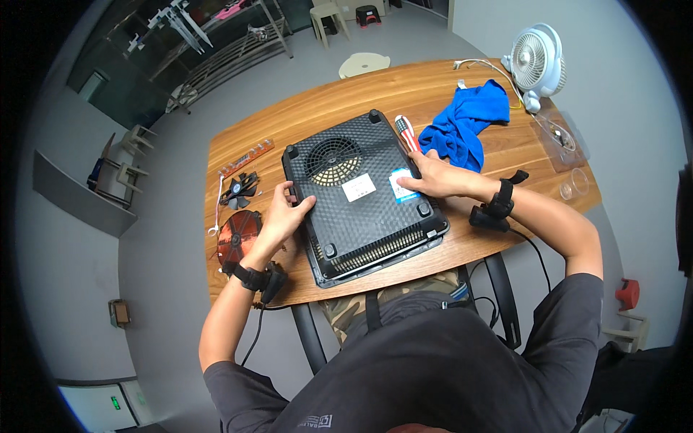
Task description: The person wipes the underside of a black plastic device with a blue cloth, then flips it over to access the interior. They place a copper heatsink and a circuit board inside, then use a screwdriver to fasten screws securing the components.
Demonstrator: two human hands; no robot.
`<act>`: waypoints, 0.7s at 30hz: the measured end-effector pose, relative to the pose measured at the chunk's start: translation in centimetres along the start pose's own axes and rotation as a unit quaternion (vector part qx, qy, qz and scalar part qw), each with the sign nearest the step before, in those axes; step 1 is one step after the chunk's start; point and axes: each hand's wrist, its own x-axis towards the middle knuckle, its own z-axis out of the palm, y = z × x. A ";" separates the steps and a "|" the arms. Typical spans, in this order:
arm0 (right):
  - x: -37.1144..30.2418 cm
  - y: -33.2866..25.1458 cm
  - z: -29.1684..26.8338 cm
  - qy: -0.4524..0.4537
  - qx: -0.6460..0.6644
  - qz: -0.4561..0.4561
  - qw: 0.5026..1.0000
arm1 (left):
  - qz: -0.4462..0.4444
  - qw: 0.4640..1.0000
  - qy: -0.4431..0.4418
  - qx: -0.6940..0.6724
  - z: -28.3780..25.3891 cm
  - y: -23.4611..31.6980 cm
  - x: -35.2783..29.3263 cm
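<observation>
A black induction cooker [361,209] lies upside down on the wooden table [332,101], its vented base and round fan grille facing up. My left hand [285,215] grips its left edge, fingers curled over the rim. My right hand [427,175] rests flat on the cooker's right side, fingers spread beside a blue-and-white sticker. A screwdriver with a red, white and blue handle [407,133] lies just beyond my right hand, touching the cooker's far right edge.
A blue cloth [465,123] lies right of the screwdriver. Left of the cooker sit a copper coil disc [237,234], a small black fan [240,189] and a circuit board strip [247,158]. A white desk fan [538,61] and clear plastic containers [559,141] stand at the table's right end.
</observation>
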 end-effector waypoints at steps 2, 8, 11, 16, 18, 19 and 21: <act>0.4 0.7 0.2 0.014 0.042 0.010 0.999 | -0.013 0.999 -0.020 -0.024 -0.9 0.9 0.0; 1.2 0.7 0.1 0.027 0.128 -0.090 0.987 | 0.063 0.998 0.014 -0.026 -3.7 3.0 -0.6; 0.7 -1.3 0.0 0.006 0.151 -0.079 0.985 | 0.069 0.994 0.045 -0.067 -6.3 4.3 -1.0; 0.7 -5.2 0.4 -0.125 0.305 -0.049 0.943 | 0.085 0.989 0.064 -0.101 -11.1 7.1 -2.9; 0.9 -7.0 0.8 -0.168 0.328 -0.058 0.928 | 0.079 0.992 0.084 -0.055 -12.3 8.3 -4.4; 1.1 -7.5 1.1 -0.178 0.340 -0.065 0.921 | 0.067 0.993 0.088 -0.036 -13.0 8.5 -4.6; 2.2 -7.8 2.3 -0.206 0.349 -0.072 0.911 | 0.056 0.995 0.084 -0.005 -13.9 9.2 -5.4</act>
